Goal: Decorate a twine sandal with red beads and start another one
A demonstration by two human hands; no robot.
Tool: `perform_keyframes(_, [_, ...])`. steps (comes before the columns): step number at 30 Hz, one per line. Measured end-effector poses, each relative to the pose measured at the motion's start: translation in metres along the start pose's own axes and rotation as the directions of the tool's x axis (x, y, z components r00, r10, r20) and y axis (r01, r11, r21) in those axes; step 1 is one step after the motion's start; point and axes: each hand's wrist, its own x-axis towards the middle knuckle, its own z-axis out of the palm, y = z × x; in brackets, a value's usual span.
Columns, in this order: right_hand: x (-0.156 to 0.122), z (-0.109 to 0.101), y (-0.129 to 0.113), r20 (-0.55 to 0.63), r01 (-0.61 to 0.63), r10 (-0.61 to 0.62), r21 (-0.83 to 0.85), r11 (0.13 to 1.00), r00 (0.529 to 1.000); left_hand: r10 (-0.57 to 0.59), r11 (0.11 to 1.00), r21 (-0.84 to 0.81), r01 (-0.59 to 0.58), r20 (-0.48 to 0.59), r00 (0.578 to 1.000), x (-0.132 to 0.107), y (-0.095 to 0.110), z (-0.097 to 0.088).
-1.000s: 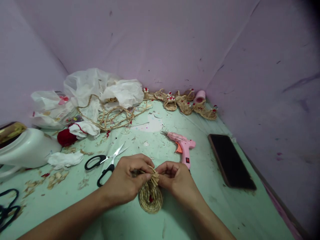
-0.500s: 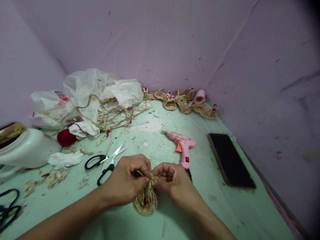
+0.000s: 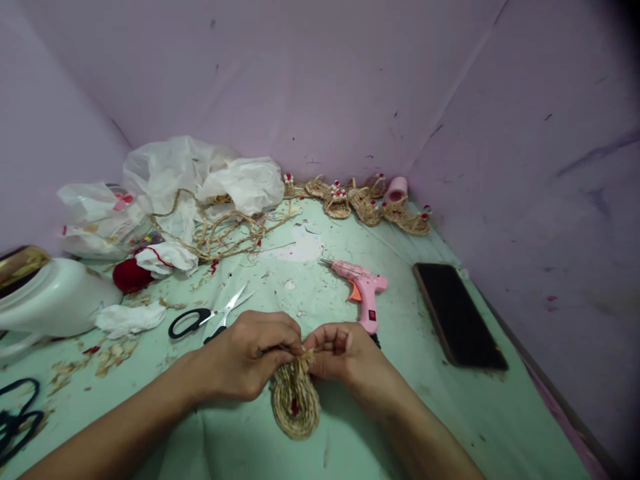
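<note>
A small oval piece of coiled, braided straw rope (image 3: 296, 415), with a bit of red at its centre, hangs between my hands over the green cloth. My left hand (image 3: 255, 352) pinches its upper end from the left, thumb and fingers closed. From the right, my right hand (image 3: 345, 360) pinches the frayed fibres at the same end with thumb and forefinger. The fingertips hide part of that end. Just beyond my left hand lie black-handled scissors (image 3: 189, 323) with their blades apart. A pink glue gun (image 3: 367, 293) rests on its side beyond my right hand.
A phone (image 3: 461, 317) lies at right. Small woven slippers (image 3: 364, 205) with beads and a pink roll (image 3: 397, 189) line the back wall. Loose braided rope (image 3: 235, 233), plastic bags (image 3: 175, 167), red yarn (image 3: 131, 273) and a white jug (image 3: 60, 293) stand left among straw scraps.
The straw piece has turned a little and shifted slightly right and down. My left fingers have closed in over its top end. The whole view has moved slightly.
</note>
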Motion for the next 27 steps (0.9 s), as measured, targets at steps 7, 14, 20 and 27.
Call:
perform_keyframes(7, [-0.001,0.0,-0.002,-0.023,-0.003,0.003,0.02,1.0,1.0,-0.027,0.998,0.049,0.033,-0.112,0.993,-0.005,-0.002,0.014])
perform_keyframes(14, [-0.003,0.004,-0.002,-0.017,0.03,-0.031,-0.047,0.998,0.999,-0.075,0.994,-0.085,0.067,-0.086,0.993,0.0,0.007,0.01])
perform_keyframes(20, [-0.005,0.009,-0.006,-0.048,0.027,-0.032,-0.1,0.995,0.998,-0.278,0.941,-0.233,0.245,-0.122,0.953,0.004,0.01,0.011])
perform_keyframes(27, [-0.008,0.013,-0.007,-0.09,0.03,-0.043,-0.146,0.989,0.995,-0.36,0.892,-0.331,0.308,-0.107,0.927,0.004,0.013,0.017])
